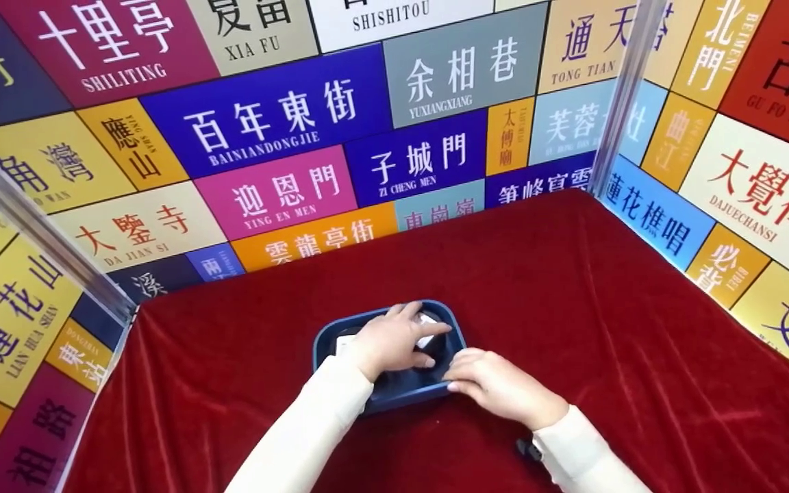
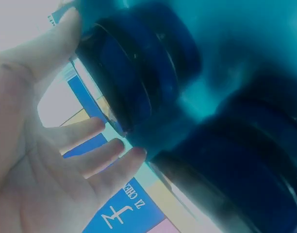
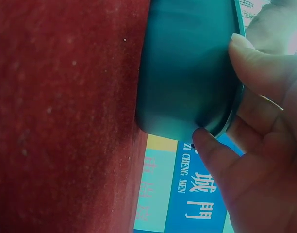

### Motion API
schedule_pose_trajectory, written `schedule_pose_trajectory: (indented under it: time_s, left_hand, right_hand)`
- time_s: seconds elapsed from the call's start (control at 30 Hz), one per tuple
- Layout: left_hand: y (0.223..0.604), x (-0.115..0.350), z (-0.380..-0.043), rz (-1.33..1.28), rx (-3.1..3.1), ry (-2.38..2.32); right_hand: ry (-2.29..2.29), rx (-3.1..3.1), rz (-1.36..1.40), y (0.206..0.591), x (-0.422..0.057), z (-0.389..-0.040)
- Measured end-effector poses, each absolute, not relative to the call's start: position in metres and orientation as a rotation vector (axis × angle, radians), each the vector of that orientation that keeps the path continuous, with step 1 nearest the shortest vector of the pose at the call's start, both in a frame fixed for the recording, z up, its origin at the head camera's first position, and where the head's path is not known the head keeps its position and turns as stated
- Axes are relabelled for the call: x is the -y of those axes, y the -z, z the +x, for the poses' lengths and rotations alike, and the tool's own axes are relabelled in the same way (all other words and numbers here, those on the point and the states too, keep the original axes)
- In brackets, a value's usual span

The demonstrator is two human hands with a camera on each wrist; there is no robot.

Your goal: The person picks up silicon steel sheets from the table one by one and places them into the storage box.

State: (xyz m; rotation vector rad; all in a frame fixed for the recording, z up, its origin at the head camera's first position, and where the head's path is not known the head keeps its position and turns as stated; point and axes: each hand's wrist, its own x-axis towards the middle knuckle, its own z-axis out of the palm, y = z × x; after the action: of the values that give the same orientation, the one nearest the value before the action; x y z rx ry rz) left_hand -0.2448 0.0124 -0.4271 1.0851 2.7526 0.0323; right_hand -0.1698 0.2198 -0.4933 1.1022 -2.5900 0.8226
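A dark blue plastic bin (image 1: 408, 398) with rounded corners stands on red cloth. My left hand (image 1: 391, 342) reaches over its rim, fingers and thumb spread beside a dark item with a white patch (image 1: 427, 340). In the left wrist view, a dark blue, ridged round container (image 2: 139, 63) lies close to the thumb and fingertips. Another dark round container (image 2: 236, 170) shows lower right. Part of a white object (image 1: 344, 344) peeks out left of the left hand. My right hand (image 1: 504, 387) pinches the bin's near right corner, its thumb at the rim in the right wrist view.
Red velvet cloth (image 1: 572, 287) covers the table around the bin. Behind and at both sides stand walls of colourful name panels (image 1: 264, 123), with clear corner posts (image 1: 617, 116) at left and right. A small black item (image 1: 528, 450) sits by the right sleeve.
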Motion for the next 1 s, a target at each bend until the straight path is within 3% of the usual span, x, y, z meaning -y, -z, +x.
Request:
schedule_pose_trajectory:
  time_s: [1.0]
  left_hand:
    - [0.439, 0.068, -0.199, 1.368, -3.131, -0.326]
  right_hand:
    - [-0.613, 2.685, 0.881, 0.471, -0.208, -0.168]
